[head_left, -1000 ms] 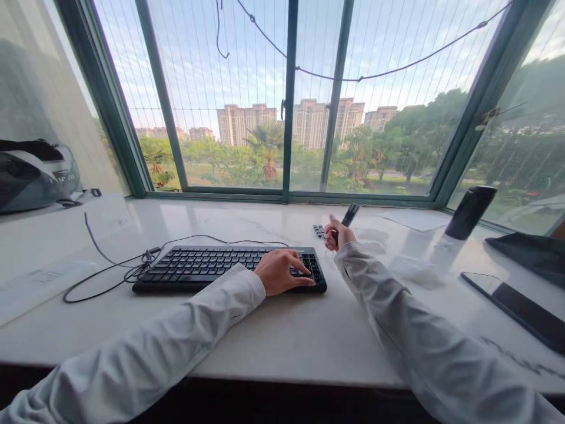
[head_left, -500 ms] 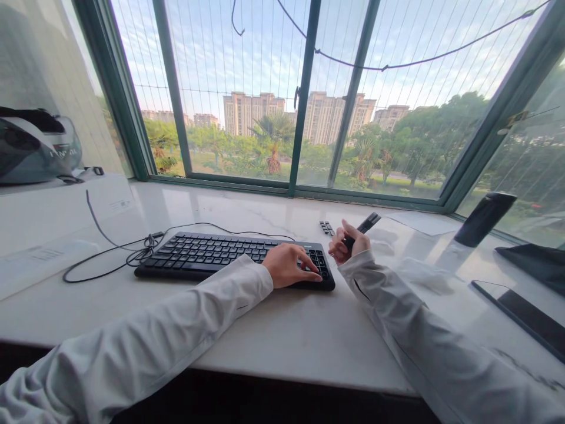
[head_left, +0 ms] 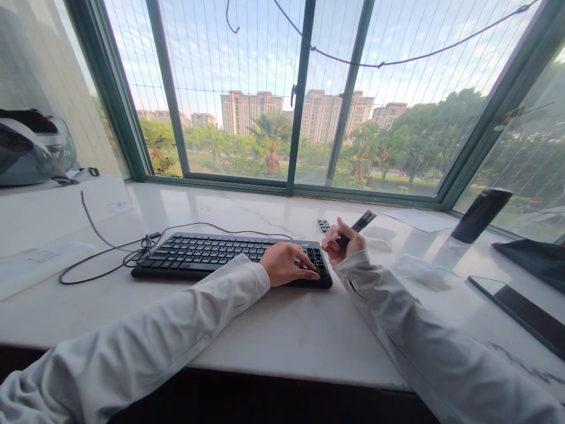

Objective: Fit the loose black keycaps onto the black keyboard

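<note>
A black keyboard [head_left: 198,254] lies on the white marble-like counter, its long side towards me. My left hand [head_left: 286,263] rests over its right end, thumb and forefinger pinched close together at the number pad; whatever lies between the tips is too small to make out. Just right of the keyboard, my right hand [head_left: 344,240] is raised with its fingers wrapped round a slim black tool [head_left: 364,221]. The tool's flat end points up and away to the right, while its other end is hidden in my grip. Several loose keycaps [head_left: 323,225] lie behind the keyboard.
A tangled black cable [head_left: 136,252] lies left of the keyboard. On the right are a phone-like black slab [head_left: 521,312], an upright dark cylinder [head_left: 481,215], clear plastic wrap [head_left: 421,271] and dark cloth [head_left: 534,262]. A helmet-like object [head_left: 35,147] sits on a white box [head_left: 66,206].
My right hand with the black tool appears slightly further left, nearer the keyboard. The whole view has shifted a little; my left hand keeps its place on the number pad.
</note>
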Demonstrator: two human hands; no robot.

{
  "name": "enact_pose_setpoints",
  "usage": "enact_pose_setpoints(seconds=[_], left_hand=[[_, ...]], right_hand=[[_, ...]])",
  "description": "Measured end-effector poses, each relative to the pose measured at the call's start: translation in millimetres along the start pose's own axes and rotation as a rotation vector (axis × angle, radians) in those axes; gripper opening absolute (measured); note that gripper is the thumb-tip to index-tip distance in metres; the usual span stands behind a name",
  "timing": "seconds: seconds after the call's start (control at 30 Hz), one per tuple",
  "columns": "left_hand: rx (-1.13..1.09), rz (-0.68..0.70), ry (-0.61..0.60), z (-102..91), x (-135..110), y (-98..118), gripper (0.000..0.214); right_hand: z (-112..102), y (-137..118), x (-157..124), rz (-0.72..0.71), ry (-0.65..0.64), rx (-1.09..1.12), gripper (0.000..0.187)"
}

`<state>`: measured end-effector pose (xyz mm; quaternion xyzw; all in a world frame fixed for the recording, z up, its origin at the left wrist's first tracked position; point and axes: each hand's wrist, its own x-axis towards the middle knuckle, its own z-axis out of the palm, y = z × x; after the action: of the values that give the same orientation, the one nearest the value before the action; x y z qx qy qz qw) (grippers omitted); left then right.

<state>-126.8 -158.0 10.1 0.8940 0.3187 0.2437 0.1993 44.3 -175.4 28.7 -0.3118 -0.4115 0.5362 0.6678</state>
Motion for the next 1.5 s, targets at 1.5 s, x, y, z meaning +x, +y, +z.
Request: enact_pose_setpoints(seconds=[1.5], left_hand=[[-0.373,0.106,0.14,-11.2,2.2,10.0,0.045]], right_hand=[[-1.3,7.5,-2.0,0.195,-0.022,0.097,0.045]])
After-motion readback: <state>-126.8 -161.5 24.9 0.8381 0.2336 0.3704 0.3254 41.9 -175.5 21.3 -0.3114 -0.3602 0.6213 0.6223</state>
